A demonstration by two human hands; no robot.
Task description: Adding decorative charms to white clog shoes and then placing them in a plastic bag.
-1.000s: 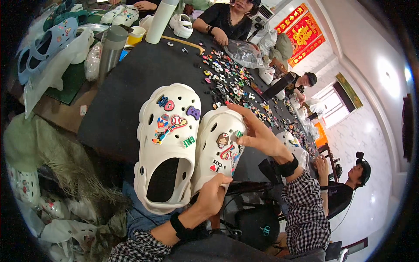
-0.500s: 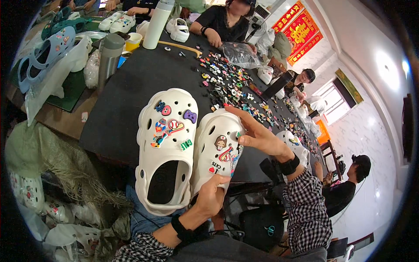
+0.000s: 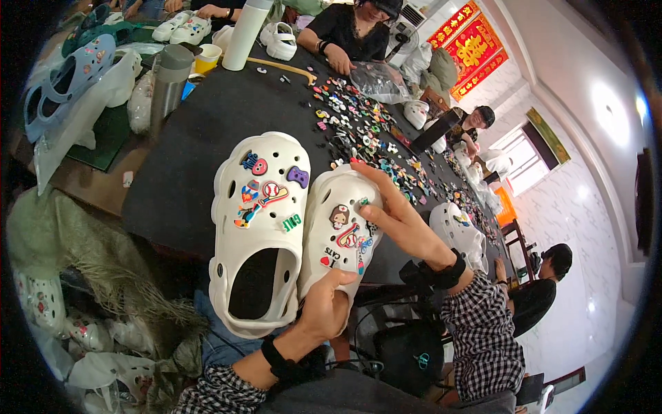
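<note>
Right now both hands are on a pair of white clogs, held out in front of the body over the near edge of the black table (image 3: 165, 186). The left clog (image 3: 263, 233) stands at nine o'clock to the right clog (image 3: 323, 233), the two side by side, toes toward twelve.

The left hand (image 3: 324, 303), coming up from seven o'clock, is closed on the right clog near its foot opening, thumb on the upper; its other fingers are hidden, so I cannot tell whether they also support the left clog. The right hand (image 3: 396, 217), coming in from four o'clock, curves around the right clog's toe and grips it, thumb at a green charm (image 3: 364, 203).

Among the left clog's charms is a purple controller (image 3: 298, 176); the right clog bears a capped figure (image 3: 339, 217) and a red heart (image 3: 325, 261).

From the pair, a loose charm pile (image 3: 365, 131) spreads at one o'clock, with a co-worker (image 3: 352, 38) beyond. A pale bottle (image 3: 245, 38) stands just short of twelve, a steel flask (image 3: 170, 83) and a yellow cup (image 3: 207, 59) at eleven. A blue clog (image 3: 93, 69) sits at ten, another white clog (image 3: 455, 234) at three.
</note>
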